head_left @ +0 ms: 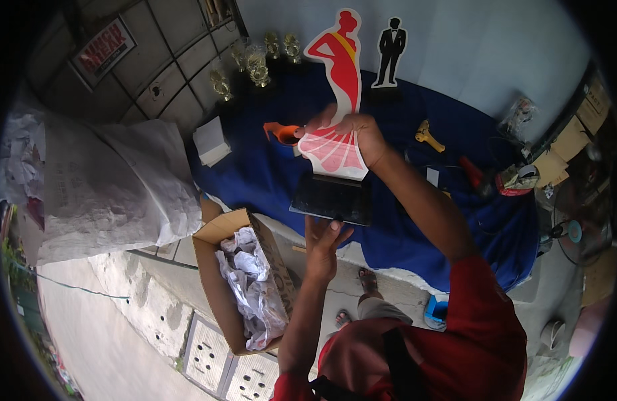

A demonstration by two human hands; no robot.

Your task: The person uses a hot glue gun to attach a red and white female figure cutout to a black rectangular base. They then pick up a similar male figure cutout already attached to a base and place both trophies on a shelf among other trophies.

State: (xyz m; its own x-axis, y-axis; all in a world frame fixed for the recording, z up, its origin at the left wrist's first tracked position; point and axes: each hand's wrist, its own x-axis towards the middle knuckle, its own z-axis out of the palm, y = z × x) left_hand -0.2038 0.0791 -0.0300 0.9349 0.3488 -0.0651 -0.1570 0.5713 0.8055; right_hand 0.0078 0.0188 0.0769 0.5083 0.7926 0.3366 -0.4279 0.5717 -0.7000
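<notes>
In front of me is a trophy with a flat cutout figure in a red gown and yellow sash (342, 70) on a glossy black base (332, 199). My right hand (363, 137) is closed around the narrow middle of the cutout, fingers showing at both edges. From below, my left hand (324, 244) holds the near edge of the base; its fingers are partly hidden beneath. The trophy leans over the table with the blue cloth (402, 150). An orange tape dispenser (280, 132) lies just left of the cutout's skirt.
A second cutout figure in a black suit (391, 52) stands at the back. Several gold trophies (258, 69) are at the back left, near a white stack (211, 142). A yellow tool (429, 136) lies right. An open carton (282, 281) with crumpled paper stands beside a large white sack (114, 190).
</notes>
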